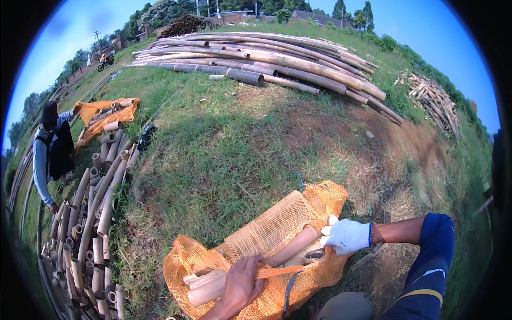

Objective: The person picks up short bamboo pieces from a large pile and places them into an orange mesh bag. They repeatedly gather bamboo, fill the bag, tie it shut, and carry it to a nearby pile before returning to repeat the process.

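An orange mesh sack (320, 274) lies on the grass in front of me, with several cut bamboo pieces (292, 247) inside. Some of its pieces sit under the netting, others show through the gap along its middle. My bare left hand (242, 281) is closed on the sack's edge, next to the bamboo ends at the left. At the sack's right end, my right hand (346, 236) wears a white knit glove; its curled fingers grip the netting beside a bamboo end. A dark strap (289, 293) hangs over the sack's near side.
A heap of short bamboo pieces (98, 224) lies at the left. Beside it a person (53, 144) bends over, one hand at another orange sack (109, 117). Long bamboo poles (266, 56) are stacked at the back, with split pieces (429, 101) piled far right.
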Available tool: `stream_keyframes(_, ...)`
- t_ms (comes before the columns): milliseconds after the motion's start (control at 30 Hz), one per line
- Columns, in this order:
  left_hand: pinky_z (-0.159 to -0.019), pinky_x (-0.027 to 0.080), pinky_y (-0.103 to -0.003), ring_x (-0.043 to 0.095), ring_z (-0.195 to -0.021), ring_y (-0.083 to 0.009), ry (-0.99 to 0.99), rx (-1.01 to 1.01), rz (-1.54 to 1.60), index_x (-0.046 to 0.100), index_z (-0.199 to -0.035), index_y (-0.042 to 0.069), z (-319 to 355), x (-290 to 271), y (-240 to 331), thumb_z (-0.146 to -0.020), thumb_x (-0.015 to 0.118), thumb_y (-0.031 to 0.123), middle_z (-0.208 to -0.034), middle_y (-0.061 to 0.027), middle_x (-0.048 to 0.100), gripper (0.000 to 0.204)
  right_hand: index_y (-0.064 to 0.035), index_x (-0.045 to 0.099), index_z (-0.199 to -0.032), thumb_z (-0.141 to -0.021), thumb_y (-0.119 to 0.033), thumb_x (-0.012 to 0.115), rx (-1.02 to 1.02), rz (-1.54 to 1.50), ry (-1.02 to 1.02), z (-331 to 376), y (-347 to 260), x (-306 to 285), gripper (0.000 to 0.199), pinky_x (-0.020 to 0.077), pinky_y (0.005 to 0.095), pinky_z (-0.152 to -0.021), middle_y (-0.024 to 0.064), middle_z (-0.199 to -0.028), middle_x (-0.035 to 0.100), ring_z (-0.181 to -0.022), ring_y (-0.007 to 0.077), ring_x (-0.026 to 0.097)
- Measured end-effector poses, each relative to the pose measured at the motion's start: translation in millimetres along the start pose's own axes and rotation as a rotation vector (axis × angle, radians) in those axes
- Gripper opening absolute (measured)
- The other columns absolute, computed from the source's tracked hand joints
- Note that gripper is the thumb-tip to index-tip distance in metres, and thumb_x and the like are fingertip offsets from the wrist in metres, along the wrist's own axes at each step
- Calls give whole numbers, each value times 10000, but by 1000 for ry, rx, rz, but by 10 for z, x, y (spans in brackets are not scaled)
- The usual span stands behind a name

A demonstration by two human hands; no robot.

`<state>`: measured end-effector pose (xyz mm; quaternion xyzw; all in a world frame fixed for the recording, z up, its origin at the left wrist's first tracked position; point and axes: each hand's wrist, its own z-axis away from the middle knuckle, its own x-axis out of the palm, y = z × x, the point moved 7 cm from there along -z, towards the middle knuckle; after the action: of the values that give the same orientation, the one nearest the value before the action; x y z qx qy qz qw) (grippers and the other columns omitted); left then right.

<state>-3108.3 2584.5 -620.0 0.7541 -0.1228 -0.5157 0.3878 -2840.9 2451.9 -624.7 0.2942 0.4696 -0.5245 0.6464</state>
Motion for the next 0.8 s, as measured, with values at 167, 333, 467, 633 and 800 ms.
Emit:
stream_keyframes(167,-939,488,-520,625,-1084,-408,-49,-18,-82,593,-1309,26,2,26,76,-850,726,113,-1096,-180,660,486,-127,695,-1122,-798,-234,744,4,8,-34,-10,-61,47,345,588,560,-672,157,-1055,684,-970,455,658)
stream_keyframes(333,-924,490,-516,637,-1074,-388,-129,-20,-131,638,-1278,56,-27,42,63,-863,727,138,-1078,-167,672,432,-129,688,-1128,-805,-232,740,-17,18,-70,-8,-57,-1,343,591,549,-678,147,-1056,677,-988,448,648)
stream_keyframes(467,-882,488,-518,655,-1027,-391,-141,-46,-131,682,-1214,48,-59,35,-12,-861,722,152,-1008,-169,680,370,-124,679,-1085,-794,-274,779,-54,15,12,65,-126,-96,343,582,526,-717,122,-1090,630,-1015,410,624)
stream_keyframes(633,-866,494,-528,665,-986,-406,-127,-32,-70,699,-1159,25,-102,27,-8,-862,715,149,-949,-191,678,323,-138,674,-1084,-781,-281,787,-178,67,128,134,-63,-101,353,559,500,-824,110,-1079,603,-997,375,608)
stream_keyframes(800,-901,499,-537,663,-992,-421,-105,-77,-75,692,-1150,-1,-50,-69,6,-866,713,144,-957,-208,679,320,-174,662,-1125,-822,-279,758,-233,146,22,29,-91,-177,335,567,502,-805,108,-1136,592,-1015,376,604)
